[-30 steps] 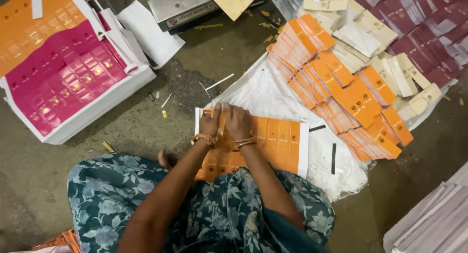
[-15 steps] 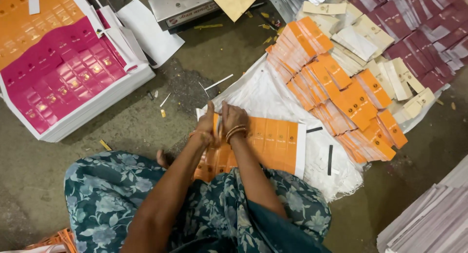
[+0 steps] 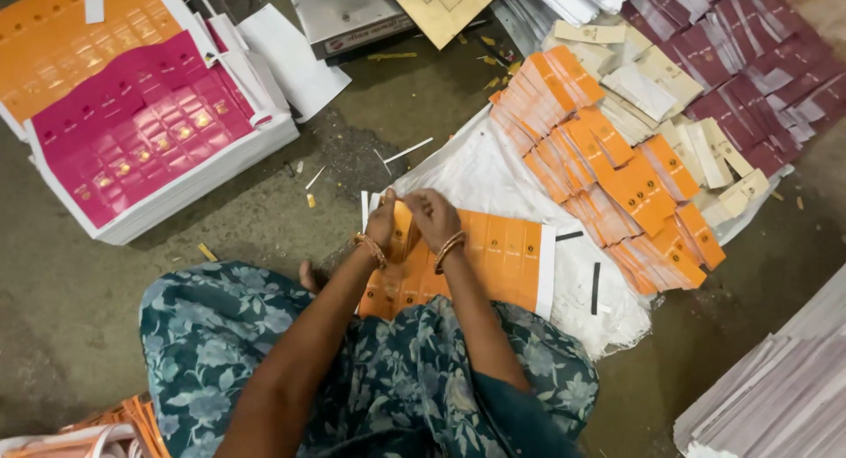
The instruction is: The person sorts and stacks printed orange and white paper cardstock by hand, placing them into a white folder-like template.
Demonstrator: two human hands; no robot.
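Gripping the orange punched sheet (image 3: 480, 260) at its upper-left corner on the floor, left hand (image 3: 385, 222) and right hand (image 3: 434, 216) were closed together — best to tear slowly along perforations, keeping tags whole.

A printed sheet (image 3: 493, 255) lies on a plastic sack (image 3: 493, 171) spread over the floor (image 3: 264, 220), just before the person's knees. Both hands (image 3: 414, 218) meet at the sheet's left end. Rows of folded cards (image 3: 608, 167) lie right of it, a sheet stack (image 3: 141, 149) far left, a metal box (image 3: 348, 15) behind.
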